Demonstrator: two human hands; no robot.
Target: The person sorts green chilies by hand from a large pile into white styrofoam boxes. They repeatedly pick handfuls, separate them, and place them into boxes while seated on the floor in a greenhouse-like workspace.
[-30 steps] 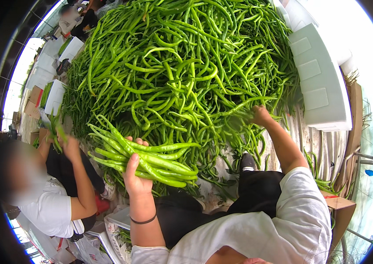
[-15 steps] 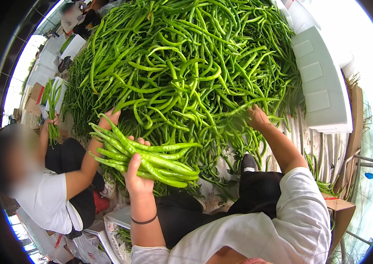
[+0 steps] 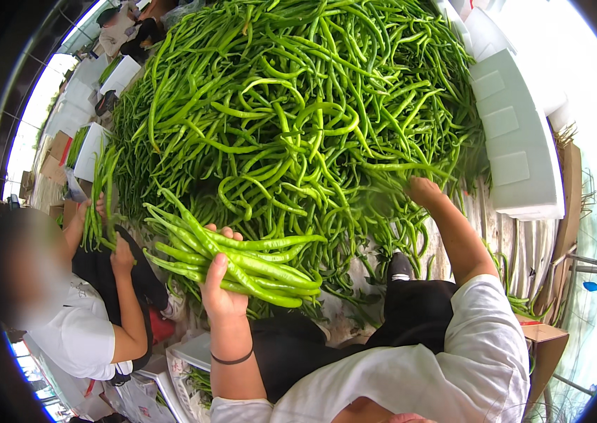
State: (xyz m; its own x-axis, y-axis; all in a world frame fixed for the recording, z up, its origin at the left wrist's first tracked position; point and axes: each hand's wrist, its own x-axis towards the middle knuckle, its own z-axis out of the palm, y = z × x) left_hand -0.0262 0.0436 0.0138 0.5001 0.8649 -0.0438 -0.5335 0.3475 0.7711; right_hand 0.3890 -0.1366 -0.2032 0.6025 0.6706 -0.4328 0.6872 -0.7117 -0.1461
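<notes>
My left hand (image 3: 224, 285) is wrapped round a bunch of long green chili peppers (image 3: 270, 271), held up in front of the big heap with their tips fanning out to both sides. At the heap's right front edge, my right hand (image 3: 425, 190) reaches in among the peppers. Its fingers are hidden and the peppers beside it are blurred, so its grip cannot be made out. The heap of green chili peppers (image 3: 298, 106) fills the middle and back of the view.
Along the heap's right side stands a white foam box (image 3: 517, 134). At left a co-worker in a white shirt (image 3: 87, 328) holds a smaller bunch of peppers (image 3: 101, 197). Beside my legs are a white crate (image 3: 193, 350) and a cardboard box (image 3: 545, 335).
My right hand has moved slightly right and toward me at the heap's edge. My left hand stays nearly still with its bunch. The co-worker's arm has drawn back from the heap to their own bunch.
</notes>
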